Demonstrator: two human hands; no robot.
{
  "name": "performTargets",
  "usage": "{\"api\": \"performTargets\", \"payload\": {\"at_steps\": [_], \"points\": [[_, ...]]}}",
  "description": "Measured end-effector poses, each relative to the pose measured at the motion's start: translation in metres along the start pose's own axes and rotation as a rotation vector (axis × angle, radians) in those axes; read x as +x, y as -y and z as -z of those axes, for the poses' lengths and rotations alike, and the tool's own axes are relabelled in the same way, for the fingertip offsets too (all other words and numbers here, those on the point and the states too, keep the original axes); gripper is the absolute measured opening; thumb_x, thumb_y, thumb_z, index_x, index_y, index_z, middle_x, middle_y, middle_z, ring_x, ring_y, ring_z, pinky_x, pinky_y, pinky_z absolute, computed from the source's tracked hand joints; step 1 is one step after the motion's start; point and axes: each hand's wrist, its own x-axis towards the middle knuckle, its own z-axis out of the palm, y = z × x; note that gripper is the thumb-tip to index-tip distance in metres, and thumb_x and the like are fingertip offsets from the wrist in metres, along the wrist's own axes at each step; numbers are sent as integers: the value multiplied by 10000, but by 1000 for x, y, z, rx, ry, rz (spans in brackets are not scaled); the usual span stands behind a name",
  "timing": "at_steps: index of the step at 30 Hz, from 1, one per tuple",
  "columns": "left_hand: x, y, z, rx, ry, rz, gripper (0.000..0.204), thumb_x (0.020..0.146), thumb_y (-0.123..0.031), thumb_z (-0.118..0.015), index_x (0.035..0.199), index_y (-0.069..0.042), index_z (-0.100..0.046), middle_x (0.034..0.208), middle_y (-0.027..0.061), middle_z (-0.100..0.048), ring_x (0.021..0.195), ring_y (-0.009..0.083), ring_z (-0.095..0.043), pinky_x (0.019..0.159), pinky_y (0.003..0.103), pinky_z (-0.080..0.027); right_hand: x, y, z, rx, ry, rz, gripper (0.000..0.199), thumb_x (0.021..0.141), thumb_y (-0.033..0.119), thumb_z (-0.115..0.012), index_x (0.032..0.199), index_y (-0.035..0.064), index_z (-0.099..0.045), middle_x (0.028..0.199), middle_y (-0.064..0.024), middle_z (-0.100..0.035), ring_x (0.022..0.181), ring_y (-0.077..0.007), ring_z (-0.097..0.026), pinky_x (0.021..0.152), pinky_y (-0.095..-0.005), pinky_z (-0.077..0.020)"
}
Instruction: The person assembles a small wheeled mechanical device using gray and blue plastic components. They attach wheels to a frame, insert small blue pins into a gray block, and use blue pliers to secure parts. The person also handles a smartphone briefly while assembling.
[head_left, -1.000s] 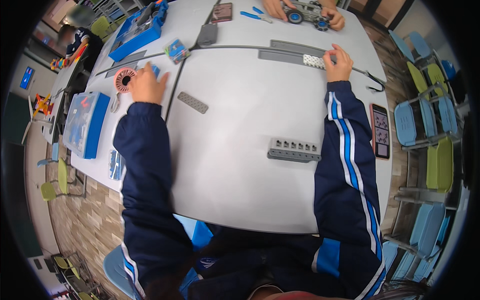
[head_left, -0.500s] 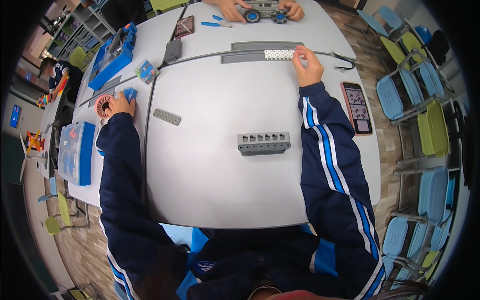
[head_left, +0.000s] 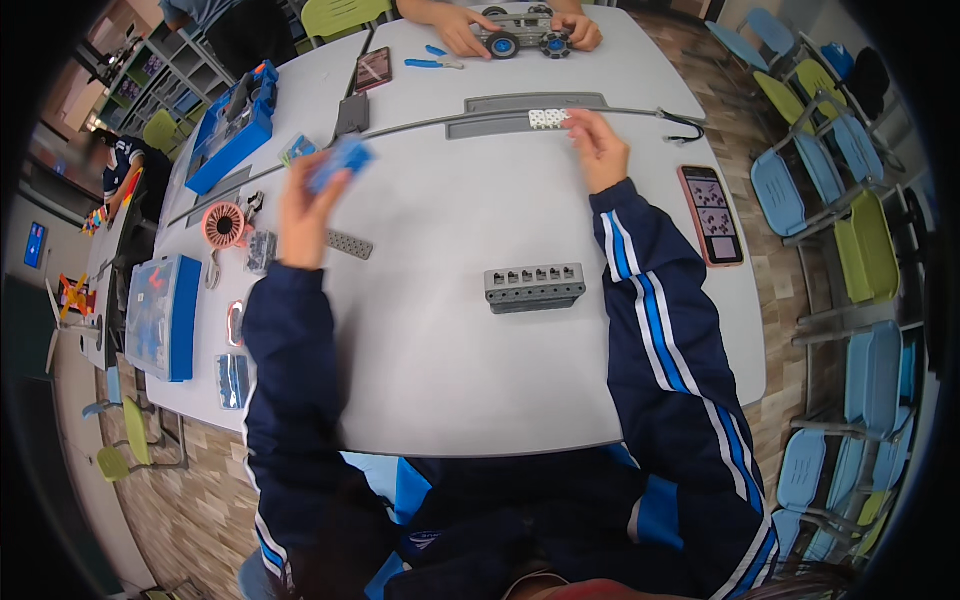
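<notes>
My left hand (head_left: 308,210) is raised over the left part of the table, closed on a small blue packet (head_left: 345,165) that motion blurs. Just beyond its wrist a flat grey perforated plate (head_left: 350,245) lies on the tabletop. Farther off, my right hand (head_left: 600,150) pinches the right end of a white perforated piece (head_left: 546,119), which sits at the grey strip (head_left: 487,127) and is partly covered by my fingers. Between my forearms stands a grey block (head_left: 535,288) with a row of square openings on top and round holes along its front.
At left are a pink fan (head_left: 224,224), a small bag of parts (head_left: 261,252), a lidded blue box (head_left: 163,318) and an open blue case (head_left: 232,130). A phone (head_left: 712,215) lies at right. Across the table, another person's hands hold a wheeled model (head_left: 525,35) near blue-handled pliers (head_left: 434,60).
My left hand has lifted the blue packet from beside the fan and brought it right, over the table. My right hand has shifted slightly left along the white piece.
</notes>
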Motion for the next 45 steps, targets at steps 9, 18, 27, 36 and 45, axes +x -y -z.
{"api": "performTargets", "payload": {"at_steps": [9,18,27,36,45], "points": [[9,61,-149,82,168,36,354,882,-173,-741,1195,-68,-611,1100,71,-641,1006,207,-557,924,324,-442,-17,42,-46,-213,437,182,328,891,101,-674,1211,31,-653,950,-88,-582,928,-269,-501,877,-346,-446],[14,60,-146,258,200,-150,406,739,-46,-776,1122,-80,-643,1077,109,-652,1008,300,-569,916,374,-460,2,26,-53,-349,566,596,481,714,133,-790,1130,-58,-643,949,-117,-564,903,-298,-506,830,-371,-467],[15,57,-148,205,145,-45,401,674,-47,-811,1048,-88,-673,995,94,-667,972,310,-558,872,380,-482,5,37,-55,-451,580,766,400,669,115,-783,998,-69,-648,897,-110,-583,871,-284,-535,769,-376,-486],[20,59,-138,216,284,19,560,683,-176,-834,1212,-98,-667,1096,189,-631,1027,313,-592,936,372,-495,11,47,-53,-650,688,987,287,658,145,-745,868,-44,-691,832,-95,-595,859,-272,-555,747,-372,-472],[23,74,-143,166,223,-138,482,672,-158,-810,1125,-35,-702,919,123,-688,898,265,-614,836,351,-492,7,70,-81,-1064,844,1218,139,685,194,-667,720,93,-756,802,-60,-652,911,-243,-550,740,-329,-400]]}}
